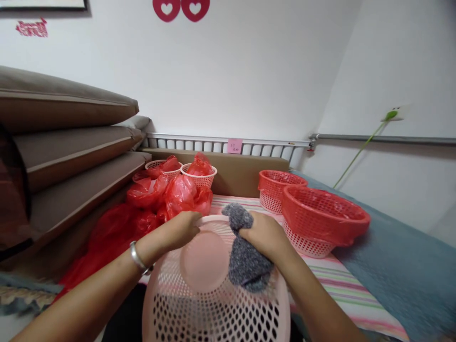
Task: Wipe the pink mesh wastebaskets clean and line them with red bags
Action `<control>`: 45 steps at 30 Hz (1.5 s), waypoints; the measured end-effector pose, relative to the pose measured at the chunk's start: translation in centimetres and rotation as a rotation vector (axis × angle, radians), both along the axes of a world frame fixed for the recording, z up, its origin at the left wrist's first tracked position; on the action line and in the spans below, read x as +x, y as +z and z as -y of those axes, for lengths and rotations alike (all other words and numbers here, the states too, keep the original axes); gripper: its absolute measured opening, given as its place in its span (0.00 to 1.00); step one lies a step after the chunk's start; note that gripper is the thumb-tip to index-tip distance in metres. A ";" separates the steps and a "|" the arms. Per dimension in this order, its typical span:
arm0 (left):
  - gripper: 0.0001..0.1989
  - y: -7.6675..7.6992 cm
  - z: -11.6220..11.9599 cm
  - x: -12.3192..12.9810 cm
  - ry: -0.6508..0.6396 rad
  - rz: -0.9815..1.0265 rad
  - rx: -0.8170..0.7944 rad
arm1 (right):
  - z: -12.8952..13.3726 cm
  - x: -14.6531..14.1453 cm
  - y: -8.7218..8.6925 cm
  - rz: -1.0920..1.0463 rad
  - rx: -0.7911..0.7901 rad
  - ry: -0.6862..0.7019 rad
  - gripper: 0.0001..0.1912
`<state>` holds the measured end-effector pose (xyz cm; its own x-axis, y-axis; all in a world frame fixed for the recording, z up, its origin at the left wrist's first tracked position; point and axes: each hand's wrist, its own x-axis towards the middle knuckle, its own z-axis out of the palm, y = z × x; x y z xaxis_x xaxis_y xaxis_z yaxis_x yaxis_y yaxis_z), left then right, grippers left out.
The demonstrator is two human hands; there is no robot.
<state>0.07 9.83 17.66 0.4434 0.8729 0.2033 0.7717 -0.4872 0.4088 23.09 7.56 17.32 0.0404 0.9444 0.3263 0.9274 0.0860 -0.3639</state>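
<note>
Tipped toward me in the foreground is a pink perforated plastic basket [204, 259], its solid round base at the far end. My left hand [185, 228], with a silver bangle on the wrist, grips the basket's far edge at the left. A dark grey fuzzy cloth [247, 263] is bunched in my right hand [261, 235], whose fingers are closed round it. Part of the cloth sticks up past the far edge, and the rest hangs inside against the basket's right wall.
Two baskets lined with red bags, a small one [272, 194] and a larger one [317, 223], stand at right on a striped cloth [342, 280]. Red plastic bags [181, 194] and small baskets [203, 180] sit at back left, beside stacked cushions [78, 147]. A radiator [199, 142] lines the wall.
</note>
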 end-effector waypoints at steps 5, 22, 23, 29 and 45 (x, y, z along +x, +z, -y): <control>0.06 -0.6 -2.3 2.1 -0.032 0.019 0.012 | -1.5 -2.3 0.7 0.089 0.076 0.049 0.12; 0.09 -4.1 2.3 -3.5 0.153 0.233 -0.039 | 2.2 2.3 -7.8 -0.355 -0.093 -0.119 0.13; 0.09 -3.9 2.6 -3.5 0.152 0.245 -0.044 | 2.3 2.1 -7.4 -0.340 -0.078 -0.110 0.12; 0.05 -1.6 1.5 -1.7 0.059 0.133 0.000 | 0.6 0.2 -1.8 -0.106 0.009 -0.018 0.08; 0.05 -3.5 -0.2 -0.9 0.164 0.170 0.026 | -2.2 1.9 -4.3 -0.065 -0.104 -0.116 0.13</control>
